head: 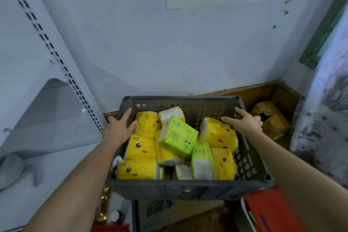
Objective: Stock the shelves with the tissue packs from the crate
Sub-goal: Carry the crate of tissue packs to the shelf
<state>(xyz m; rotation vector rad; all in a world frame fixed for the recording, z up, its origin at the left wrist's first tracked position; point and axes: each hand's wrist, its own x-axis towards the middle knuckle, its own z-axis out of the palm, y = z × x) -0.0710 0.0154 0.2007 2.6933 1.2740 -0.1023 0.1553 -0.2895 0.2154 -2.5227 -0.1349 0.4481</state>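
Note:
A dark grey plastic crate [188, 187] stands in front of me, filled with several yellow tissue packs [140, 148] and green tissue packs [178, 137] lying jumbled. My left hand [118, 128] rests on the crate's left rim, fingers straight along it and thumb inside by a yellow pack. My right hand [244, 121] straddles the right rim, with index finger and thumb stretched out and the other fingers curled over the rim's outer side. White shelves [47, 118] with a slotted upright stand to the left, and their visible boards are bare.
A pale wall rises close behind the crate. An open cardboard box [271, 118] with a yellow-brown parcel sits at the back right, next to a patterned curtain [323, 118]. Under the crate are a printed carton [160, 211] and something red [271, 211] at the lower right.

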